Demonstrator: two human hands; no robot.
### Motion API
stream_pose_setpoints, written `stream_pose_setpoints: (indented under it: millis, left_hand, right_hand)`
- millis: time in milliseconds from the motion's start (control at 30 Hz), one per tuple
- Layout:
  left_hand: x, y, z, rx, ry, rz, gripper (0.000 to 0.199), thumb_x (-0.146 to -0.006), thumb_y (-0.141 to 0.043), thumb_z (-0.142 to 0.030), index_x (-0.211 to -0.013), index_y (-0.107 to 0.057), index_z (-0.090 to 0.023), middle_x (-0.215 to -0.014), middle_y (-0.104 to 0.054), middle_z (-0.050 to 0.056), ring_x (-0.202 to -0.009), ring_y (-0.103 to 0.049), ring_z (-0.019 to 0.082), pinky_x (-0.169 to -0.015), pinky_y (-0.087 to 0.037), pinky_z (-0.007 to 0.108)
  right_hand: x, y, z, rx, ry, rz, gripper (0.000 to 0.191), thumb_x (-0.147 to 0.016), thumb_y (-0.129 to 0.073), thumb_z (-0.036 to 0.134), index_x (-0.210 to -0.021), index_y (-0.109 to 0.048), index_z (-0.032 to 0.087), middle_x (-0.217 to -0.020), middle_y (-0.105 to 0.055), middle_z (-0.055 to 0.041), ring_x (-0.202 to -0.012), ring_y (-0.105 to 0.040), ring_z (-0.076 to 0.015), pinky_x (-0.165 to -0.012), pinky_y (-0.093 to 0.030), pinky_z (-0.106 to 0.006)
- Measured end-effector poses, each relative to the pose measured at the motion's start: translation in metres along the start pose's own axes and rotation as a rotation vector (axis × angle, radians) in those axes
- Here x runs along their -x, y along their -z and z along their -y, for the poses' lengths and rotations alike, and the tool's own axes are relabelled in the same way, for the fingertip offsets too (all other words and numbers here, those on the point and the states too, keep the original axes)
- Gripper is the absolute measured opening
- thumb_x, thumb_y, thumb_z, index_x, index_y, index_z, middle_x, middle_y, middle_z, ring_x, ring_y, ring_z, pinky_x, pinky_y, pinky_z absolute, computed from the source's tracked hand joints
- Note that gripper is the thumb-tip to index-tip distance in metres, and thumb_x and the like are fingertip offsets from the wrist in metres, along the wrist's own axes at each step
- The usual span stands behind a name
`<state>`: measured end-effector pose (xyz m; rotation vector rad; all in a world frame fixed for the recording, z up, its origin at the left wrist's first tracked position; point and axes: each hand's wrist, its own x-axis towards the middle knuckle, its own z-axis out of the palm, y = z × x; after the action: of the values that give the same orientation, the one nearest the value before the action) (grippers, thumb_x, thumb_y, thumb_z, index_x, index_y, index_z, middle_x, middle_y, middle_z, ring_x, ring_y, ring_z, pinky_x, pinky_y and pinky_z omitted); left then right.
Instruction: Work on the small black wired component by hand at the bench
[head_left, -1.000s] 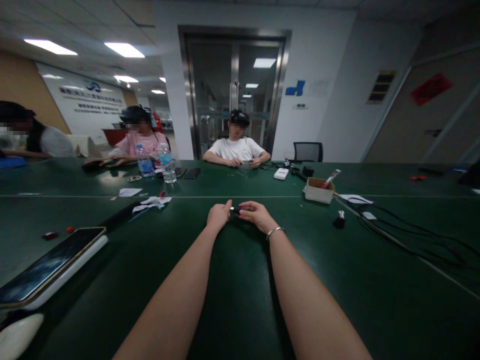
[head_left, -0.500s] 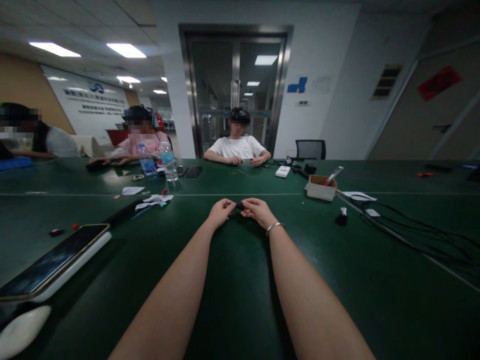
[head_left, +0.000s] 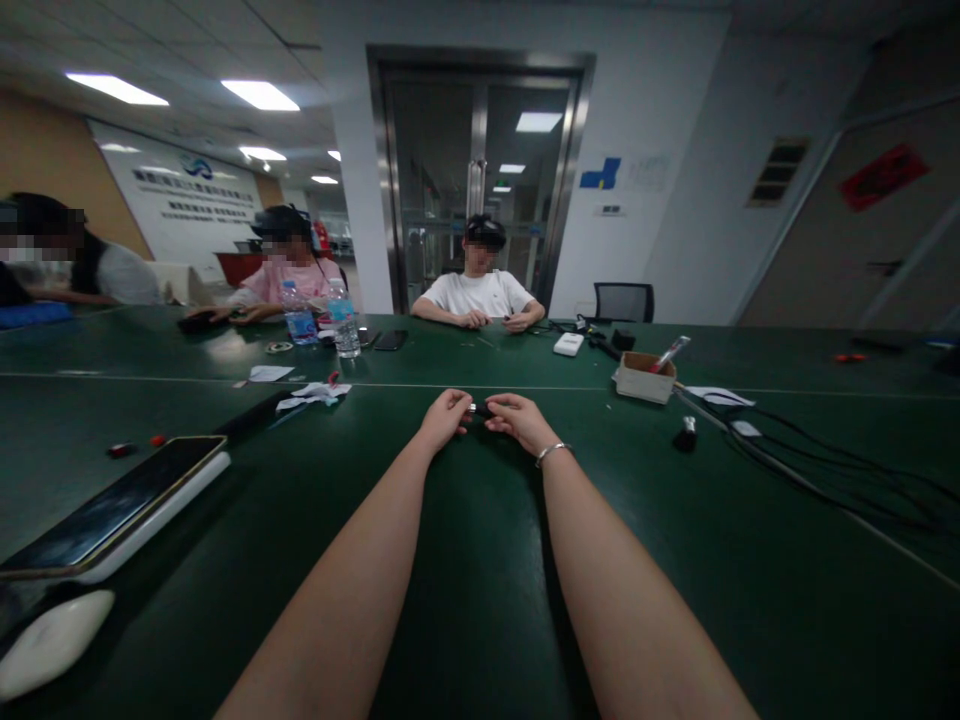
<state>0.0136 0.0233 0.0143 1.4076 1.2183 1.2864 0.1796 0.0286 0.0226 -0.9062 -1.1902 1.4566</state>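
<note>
Above the green table [head_left: 480, 560], both hands meet at a small dark object [head_left: 481, 409] with a shiny silvery part at its left end. Its exact kind is too small to make out. My left hand [head_left: 445, 418] pinches the silvery end between thumb and fingertips. From the other side, my right hand [head_left: 519, 421], with a silver bracelet [head_left: 553, 453] at the wrist, pinches the black end. The fingers cover much of the object. Off to the right lies a similar-looking small black and silver piece [head_left: 685, 434].
At left lie a phone [head_left: 120, 510] on a white block, a pale rounded object [head_left: 56, 640] and scraps of paper [head_left: 319, 395]. Two water bottles [head_left: 344, 320] stand farther back. A small box [head_left: 645, 380] and black cables [head_left: 825, 450] are on the right. Several people sit around the table.
The silvery part now shows between my hands, where only black was visible before. Both hands keep their pinch in nearly the same place. The camera view has shifted slightly.
</note>
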Motion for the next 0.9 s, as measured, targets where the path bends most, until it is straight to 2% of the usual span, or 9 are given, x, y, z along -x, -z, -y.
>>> stream_pose_setpoints:
  millis: [133, 200, 300, 400, 567, 733, 900]
  left_hand:
    - [-0.003, 0.0, 0.002, -0.023, 0.0, 0.05, 0.025, -0.086, -0.052, -0.038, -0.097, -0.056, -0.016, -0.06, -0.057, -0.001, -0.048, -0.053, 0.007, -0.045, -0.04, 0.016]
    - [-0.003, -0.001, 0.001, -0.026, 0.016, 0.038, 0.022, -0.085, -0.053, -0.033, -0.098, -0.056, -0.016, -0.063, -0.059, 0.0, -0.051, -0.056, 0.008, -0.046, -0.041, 0.016]
    - [-0.002, -0.001, -0.001, -0.007, 0.066, 0.047, 0.024, -0.087, -0.048, -0.035, -0.1, -0.056, -0.016, -0.063, -0.061, 0.001, -0.052, -0.059, 0.01, -0.046, -0.042, 0.018]
    - [-0.001, -0.002, -0.001, -0.031, 0.043, 0.064, 0.027, -0.088, -0.045, -0.037, -0.099, -0.057, -0.016, -0.058, -0.058, 0.0, -0.047, -0.056, 0.009, -0.045, -0.04, 0.017]
    - [-0.002, -0.001, 0.001, -0.041, 0.037, 0.044, 0.021, -0.086, -0.047, -0.028, -0.101, -0.057, -0.016, -0.066, -0.06, 0.001, -0.052, -0.057, 0.008, -0.046, -0.041, 0.016]
    - [-0.002, 0.001, 0.001, -0.112, -0.015, 0.04, 0.026, -0.089, -0.041, -0.032, -0.099, -0.059, -0.016, -0.054, -0.049, -0.003, -0.041, -0.044, 0.006, -0.039, -0.032, 0.015]
    - [-0.003, 0.001, 0.001, -0.118, -0.005, -0.003, 0.023, -0.085, -0.045, -0.025, -0.102, -0.06, -0.018, -0.066, -0.053, -0.001, -0.051, -0.049, 0.007, -0.043, -0.037, 0.016]
  right_hand:
    - [0.002, 0.0, 0.001, 0.008, -0.021, 0.024, 0.014, -0.074, -0.07, 0.009, -0.086, -0.064, 0.011, -0.069, -0.069, -0.0046, -0.055, -0.067, -0.0117, -0.058, -0.058, -0.021]
    - [0.002, 0.001, 0.001, 0.003, -0.029, 0.028, 0.015, -0.074, -0.07, 0.008, -0.088, -0.065, 0.011, -0.07, -0.069, -0.0053, -0.058, -0.068, -0.0125, -0.06, -0.059, -0.021]
    - [0.002, 0.001, 0.001, -0.015, -0.038, 0.04, 0.017, -0.075, -0.069, 0.005, -0.091, -0.065, 0.011, -0.073, -0.07, -0.0065, -0.061, -0.07, -0.0138, -0.064, -0.059, -0.022]
    - [0.002, 0.002, 0.0, -0.03, -0.034, 0.057, 0.022, -0.074, -0.068, 0.001, -0.093, -0.065, 0.01, -0.076, -0.07, -0.0069, -0.064, -0.071, -0.0144, -0.067, -0.06, -0.024]
    - [0.004, 0.001, 0.001, -0.023, -0.015, 0.083, 0.027, -0.072, -0.068, -0.002, -0.095, -0.065, 0.011, -0.072, -0.069, -0.0049, -0.065, -0.071, -0.0145, -0.069, -0.061, -0.025]
    - [0.003, -0.003, 0.006, 0.083, -0.038, 0.088, 0.022, -0.076, -0.068, 0.005, -0.097, -0.063, 0.01, -0.064, -0.068, -0.005, -0.058, -0.069, -0.014, -0.058, -0.059, -0.022]
    - [-0.006, -0.007, 0.004, 0.213, 0.011, 0.058, 0.011, -0.078, -0.068, 0.016, -0.086, -0.063, 0.01, -0.055, -0.065, -0.0019, -0.043, -0.059, -0.0082, -0.042, -0.05, -0.015]
